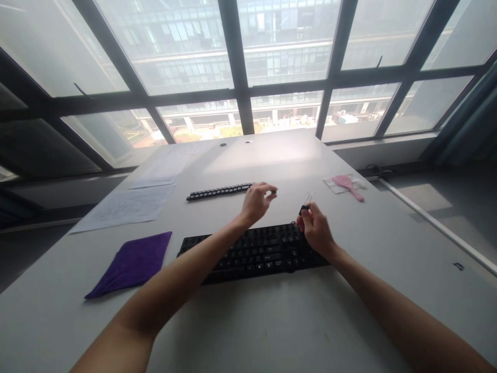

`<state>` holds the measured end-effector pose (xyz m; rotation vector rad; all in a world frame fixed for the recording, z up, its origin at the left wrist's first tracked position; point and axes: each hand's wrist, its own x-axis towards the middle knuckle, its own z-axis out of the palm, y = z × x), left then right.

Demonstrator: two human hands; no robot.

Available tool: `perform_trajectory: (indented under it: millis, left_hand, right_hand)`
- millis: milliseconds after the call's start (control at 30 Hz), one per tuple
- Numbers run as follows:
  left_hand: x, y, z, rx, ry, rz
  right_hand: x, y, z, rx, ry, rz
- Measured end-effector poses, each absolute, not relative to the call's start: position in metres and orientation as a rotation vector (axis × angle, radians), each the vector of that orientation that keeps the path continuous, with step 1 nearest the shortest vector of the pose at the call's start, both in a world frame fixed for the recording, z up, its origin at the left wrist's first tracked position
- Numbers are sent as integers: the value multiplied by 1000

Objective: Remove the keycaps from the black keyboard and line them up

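A black keyboard lies across the desk in front of me, its lower left part hidden by my left forearm. My left hand pinches a small black keycap above the desk, at the right end of a double row of loose black keycaps. In my right hand, above the keyboard's upper right, is a wire keycap puller with a black handle; its thin wire loops point up and away from me.
A folded purple cloth lies left of the keyboard. Farther back on the left are written paper sheets. A pink hairbrush rests on a clear plastic bag at right. A small dark item lies near the desk's right edge.
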<state>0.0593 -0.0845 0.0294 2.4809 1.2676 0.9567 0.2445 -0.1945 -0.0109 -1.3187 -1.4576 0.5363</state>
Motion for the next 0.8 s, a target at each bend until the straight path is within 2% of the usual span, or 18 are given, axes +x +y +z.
perform_trajectory:
  millis: [67,267,567,800]
  left_hand:
    - [54,-46,28,2473,1442,788]
    - [45,17,18,2527,1582,635]
    - [42,31,-3,2556,1628,531]
    - [41,33,3,2593,1641,517]
  right_hand:
    - [245,-194,-13,-1319,-1455,551]
    - [246,-192,-14,-1298,-1491,572]
    - [246,-194,-11,-1291,-1488,605]
    - [245,-194,-10,-1282,-1494,599]
